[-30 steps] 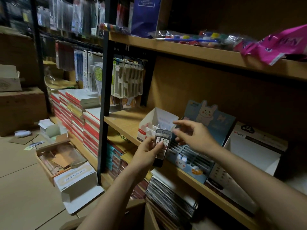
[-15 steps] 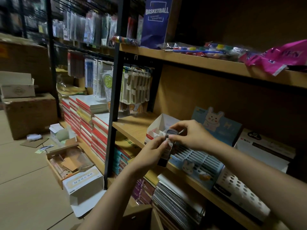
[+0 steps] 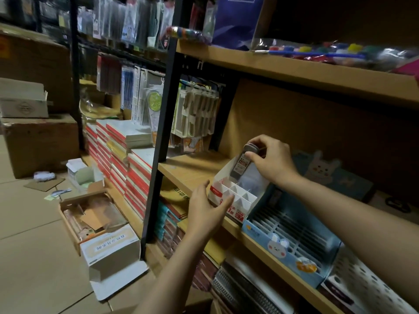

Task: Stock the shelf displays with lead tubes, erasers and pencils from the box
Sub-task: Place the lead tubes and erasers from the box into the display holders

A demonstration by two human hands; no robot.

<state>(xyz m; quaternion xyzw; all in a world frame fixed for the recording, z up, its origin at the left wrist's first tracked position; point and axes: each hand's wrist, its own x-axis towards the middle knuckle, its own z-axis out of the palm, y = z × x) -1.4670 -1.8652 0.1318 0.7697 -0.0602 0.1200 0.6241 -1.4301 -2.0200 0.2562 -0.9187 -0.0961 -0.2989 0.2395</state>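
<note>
Now: right hand (image 3: 275, 163) grip pinched on cap end of lead tube (image 3: 243, 163), long axis tilted downward-left, lower end just above rear cells of white display box (image 3: 221, 193) on shelf (image 3: 188, 168); left hand (image 3: 207, 208) open-fingered, steadying box front, nearer.

Dark lead tubes (image 3: 242, 163), tilted, lower ends inside white compartmented display box (image 3: 229, 196) on shelf.

Single head cam, wide-angle, looking forward and down-right, close on the wooden shelf (image 3: 195, 171) at right of frame; floor (image 3: 34, 257) fills lower left.
</note>
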